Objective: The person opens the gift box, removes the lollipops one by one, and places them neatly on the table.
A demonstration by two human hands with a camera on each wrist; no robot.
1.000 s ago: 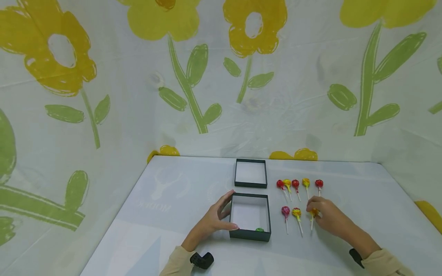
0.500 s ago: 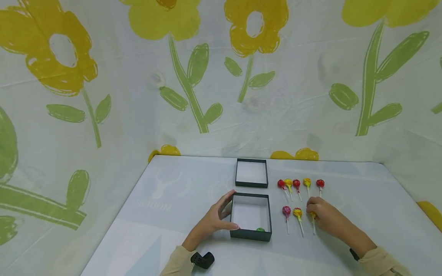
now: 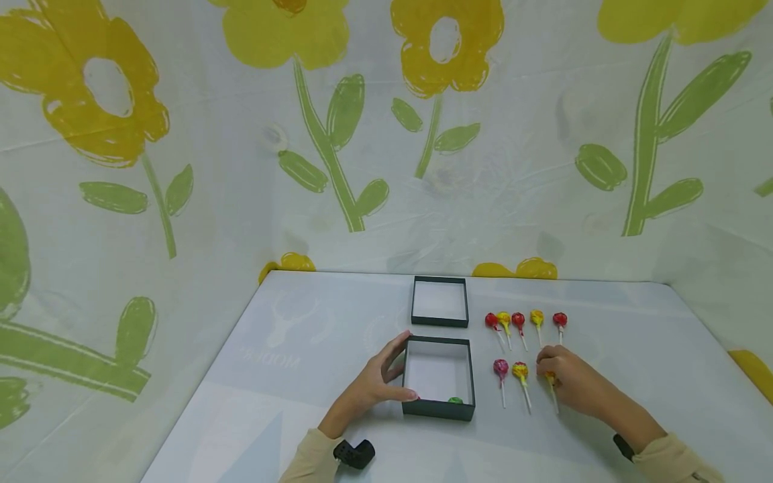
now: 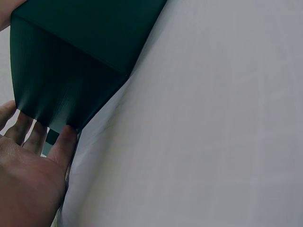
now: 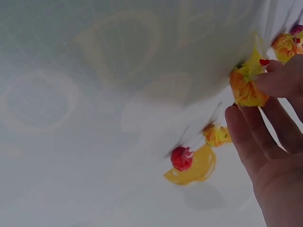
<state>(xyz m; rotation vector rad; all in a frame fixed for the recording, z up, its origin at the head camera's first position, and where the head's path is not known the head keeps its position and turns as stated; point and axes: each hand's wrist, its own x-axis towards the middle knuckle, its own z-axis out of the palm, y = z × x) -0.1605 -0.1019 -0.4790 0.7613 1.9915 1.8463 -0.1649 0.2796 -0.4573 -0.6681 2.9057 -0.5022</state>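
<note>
My left hand (image 3: 370,389) grips the left side of a dark green box (image 3: 437,410), thumb at the front corner and fingers toward the back corner. In the left wrist view the fingers press on the box's wall (image 4: 66,80). A green lollipop (image 3: 455,400) shows inside at the box's front right. To the right, my right hand (image 3: 576,382) pinches a yellow lollipop (image 3: 550,378) by its wrapped head; its stick points toward me. The right wrist view shows this yellow-orange head (image 5: 247,90) between thumb and fingers. A purple lollipop (image 3: 500,367) and another yellow lollipop (image 3: 520,369) lie just left.
Behind lies a row of several red and yellow lollipops, from a red lollipop (image 3: 492,320) to another red lollipop (image 3: 560,319). A shallow dark lid (image 3: 439,322) sits behind the box. The white table (image 3: 290,389) meets a flowered cloth backdrop (image 3: 519,201).
My right hand stays almost in place while the yellow lollipop's stick end swings rightward. The left hand and box look unchanged.
</note>
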